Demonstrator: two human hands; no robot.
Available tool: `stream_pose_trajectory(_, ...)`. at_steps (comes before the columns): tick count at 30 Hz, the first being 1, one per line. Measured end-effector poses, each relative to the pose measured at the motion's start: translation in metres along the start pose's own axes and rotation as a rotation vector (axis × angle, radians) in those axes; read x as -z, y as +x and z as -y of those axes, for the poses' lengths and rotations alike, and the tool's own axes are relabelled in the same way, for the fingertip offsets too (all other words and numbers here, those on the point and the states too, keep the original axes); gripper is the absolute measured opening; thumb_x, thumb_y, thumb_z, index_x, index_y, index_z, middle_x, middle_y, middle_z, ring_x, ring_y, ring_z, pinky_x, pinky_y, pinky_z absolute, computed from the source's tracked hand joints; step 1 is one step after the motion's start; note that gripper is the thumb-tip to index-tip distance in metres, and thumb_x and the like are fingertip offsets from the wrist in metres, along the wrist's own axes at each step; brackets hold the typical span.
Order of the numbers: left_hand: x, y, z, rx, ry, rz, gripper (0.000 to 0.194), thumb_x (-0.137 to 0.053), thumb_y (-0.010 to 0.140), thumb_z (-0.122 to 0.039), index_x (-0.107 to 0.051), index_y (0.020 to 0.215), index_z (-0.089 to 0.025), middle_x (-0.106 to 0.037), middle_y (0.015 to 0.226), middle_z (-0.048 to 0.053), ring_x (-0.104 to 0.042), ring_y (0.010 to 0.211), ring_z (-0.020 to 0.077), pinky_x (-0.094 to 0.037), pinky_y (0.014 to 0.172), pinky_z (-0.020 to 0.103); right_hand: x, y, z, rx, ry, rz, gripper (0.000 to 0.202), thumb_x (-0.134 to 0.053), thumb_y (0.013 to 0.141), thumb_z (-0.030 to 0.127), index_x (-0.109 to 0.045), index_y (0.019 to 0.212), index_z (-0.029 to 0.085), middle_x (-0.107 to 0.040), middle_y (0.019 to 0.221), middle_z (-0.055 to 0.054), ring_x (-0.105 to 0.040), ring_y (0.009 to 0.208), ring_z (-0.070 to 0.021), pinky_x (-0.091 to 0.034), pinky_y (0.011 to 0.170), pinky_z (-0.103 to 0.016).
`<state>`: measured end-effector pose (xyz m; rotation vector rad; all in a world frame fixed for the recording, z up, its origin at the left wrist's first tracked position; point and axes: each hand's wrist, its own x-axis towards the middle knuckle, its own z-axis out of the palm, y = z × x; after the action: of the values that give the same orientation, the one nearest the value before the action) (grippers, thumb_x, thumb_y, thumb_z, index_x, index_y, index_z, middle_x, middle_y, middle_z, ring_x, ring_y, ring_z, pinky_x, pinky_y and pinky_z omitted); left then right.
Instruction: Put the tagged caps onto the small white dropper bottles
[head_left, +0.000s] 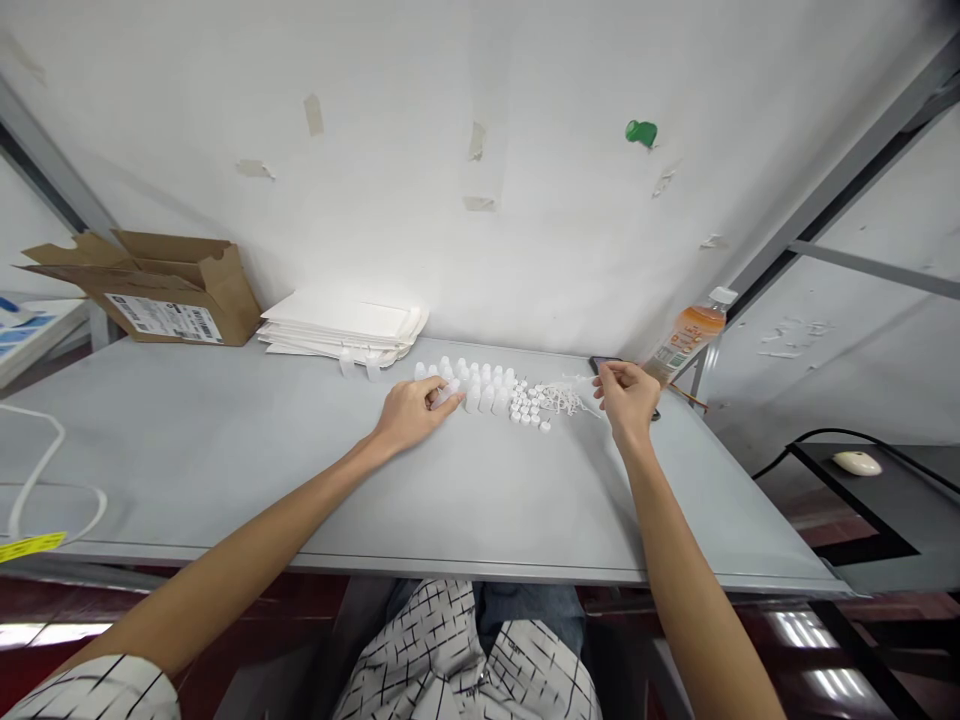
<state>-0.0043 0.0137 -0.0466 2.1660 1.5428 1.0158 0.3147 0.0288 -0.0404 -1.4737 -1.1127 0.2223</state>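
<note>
Patterned shirt fabric (427, 660), white with black crossing strokes, is occupying the 6 o'clock edge, nearest the viewer. Clock positions are being taken from the cluster of small bottles (487, 392), which is standing mid-table in close rows. These bottles are showing smooth, milky, translucent plastic and rounded tops. At 4 o'clock, short caps (525, 410), matte white and cylindrical, are sitting just beside them. At 3 o'clock, thin white pieces (562, 398) are lying in a loose tangle.

At 8 o'clock, the left hand (409, 412) is resting low, thumb and forefinger pinching one bottle (449, 389) at the cluster's edge; its forearm is slanting in from 8 o'clock. At 3 o'clock, beyond the tangle, the right hand (628, 395) is hovering with wrist bent and fingertips pressed together; whether they are gripping a piece cannot be told. Its forearm is rising from between 4 and 5 o'clock.

At 10 o'clock, flat white sheets (337, 322) are lying in an uneven stack. Beyond them, an open corrugated cardboard box (238, 300) is spreading its flaps. Between 2 and 3 o'clock, a clear drink bottle (697, 325) with orange contents is standing behind the right hand. Smooth grey tabletop (495, 500) is supporting all these items.
</note>
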Motion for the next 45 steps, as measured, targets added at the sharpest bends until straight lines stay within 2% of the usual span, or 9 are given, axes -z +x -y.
stream_pose_trajectory(3, 0.0, 0.001, 0.001, -0.005, 0.002, 0.0, 0.039, -0.056, 0.084, -0.049, -0.043, 0.062, -0.019, -0.037, 0.054, -0.005, -0.035, 0.055, 0.0106, -0.027, 0.056, 0.024, 0.0, -0.001, -0.002, -0.068, -0.097, 0.112, 0.025, -0.061, 0.076, 0.038, -0.068, 0.076, 0.013, -0.064, 0.055, -0.004, -0.058, 0.043, -0.0141, -0.044, 0.04, -0.022)
stream_pose_trajectory(8, 0.002, 0.002, 0.001, -0.005, -0.016, -0.002, 0.037, -0.055, 0.085, -0.049, -0.046, 0.065, -0.019, -0.037, 0.055, -0.005, -0.034, 0.055, 0.0104, -0.027, 0.056, 0.024, -0.002, -0.006, 0.003, -0.136, -0.127, 0.217, 0.019, -0.057, 0.076, 0.029, -0.068, 0.077, 0.014, -0.067, 0.056, -0.005, -0.058, 0.043, -0.0151, -0.044, 0.038, -0.023)
stream_pose_trajectory(14, 0.003, 0.003, 0.002, -0.01, -0.039, -0.01, 0.034, -0.056, 0.085, -0.049, -0.053, 0.071, -0.019, -0.038, 0.056, -0.005, -0.035, 0.054, 0.0104, -0.029, 0.057, 0.024, -0.002, -0.011, 0.007, -0.082, -0.344, 0.396, 0.013, -0.055, 0.076, 0.019, -0.066, 0.071, 0.017, -0.066, 0.052, -0.002, -0.058, 0.042, -0.0135, -0.045, 0.043, -0.023)
stream_pose_trajectory(20, 0.004, 0.003, 0.003, -0.027, -0.023, -0.017, 0.034, -0.055, 0.085, -0.048, -0.051, 0.069, -0.019, -0.038, 0.057, -0.004, -0.035, 0.055, 0.0107, -0.029, 0.057, 0.024, 0.001, -0.01, 0.008, -0.12, -0.321, 0.5, 0.011, -0.063, 0.075, 0.024, -0.066, 0.068, 0.016, -0.066, 0.054, -0.003, -0.058, 0.043, -0.0148, -0.045, 0.038, -0.023)
stream_pose_trajectory(23, 0.003, 0.003, 0.003, -0.037, -0.018, -0.02, 0.034, -0.055, 0.085, -0.048, -0.051, 0.068, -0.019, -0.039, 0.057, -0.004, -0.036, 0.055, 0.0106, -0.029, 0.056, 0.024, 0.003, -0.009, 0.009, -0.081, -0.271, 0.474, 0.013, -0.066, 0.074, 0.027, -0.068, 0.068, 0.016, -0.066, 0.056, -0.003, -0.061, 0.048, -0.0162, -0.046, 0.039, -0.023)
stream_pose_trajectory(28, 0.004, 0.003, 0.003, -0.045, -0.016, -0.013, 0.035, -0.056, 0.085, -0.048, -0.049, 0.067, -0.019, -0.039, 0.057, -0.004, -0.035, 0.055, 0.0107, -0.029, 0.056, 0.024, 0.0, -0.008, 0.009, 0.017, -0.11, 0.25, 0.022, -0.063, 0.077, 0.035, -0.071, 0.076, 0.015, -0.067, 0.06, -0.004, -0.065, 0.054, -0.0181, -0.051, 0.045, -0.025)
stream_pose_trajectory(34, 0.006, 0.002, 0.001, -0.047, -0.031, 0.002, 0.037, -0.055, 0.085, -0.048, -0.045, 0.065, -0.019, -0.037, 0.058, -0.004, -0.034, 0.056, 0.0107, -0.029, 0.056, 0.024, -0.003, -0.007, 0.005, 0.125, -0.075, 0.057, 0.025, -0.055, 0.085, 0.04, -0.063, 0.084, 0.016, -0.069, 0.072, -0.005, -0.069, 0.059, -0.0189, -0.051, 0.051, -0.027)
stream_pose_trajectory(39, 0.008, 0.002, -0.001, -0.038, -0.029, 0.006, 0.037, -0.055, 0.084, -0.049, -0.047, 0.065, -0.019, -0.036, 0.057, -0.004, -0.033, 0.056, 0.0111, -0.029, 0.057, 0.025, -0.001, -0.006, 0.001, 0.047, -0.251, 0.162, 0.021, -0.055, 0.083, 0.036, -0.061, 0.077, 0.017, -0.068, 0.069, -0.004, -0.066, 0.05, -0.0176, -0.05, 0.054, -0.028)
stream_pose_trajectory(45, 0.008, 0.003, -0.002, -0.044, -0.036, 0.007, 0.035, -0.056, 0.084, -0.049, -0.049, 0.066, -0.019, -0.037, 0.056, -0.004, -0.034, 0.056, 0.0116, -0.029, 0.056, 0.025, -0.003, -0.009, 0.003, 0.063, -0.23, 0.083, 0.026, -0.051, 0.087, 0.04, -0.061, 0.082, 0.017, -0.069, 0.072, -0.005, -0.066, 0.053, -0.0165, -0.049, 0.054, -0.026)
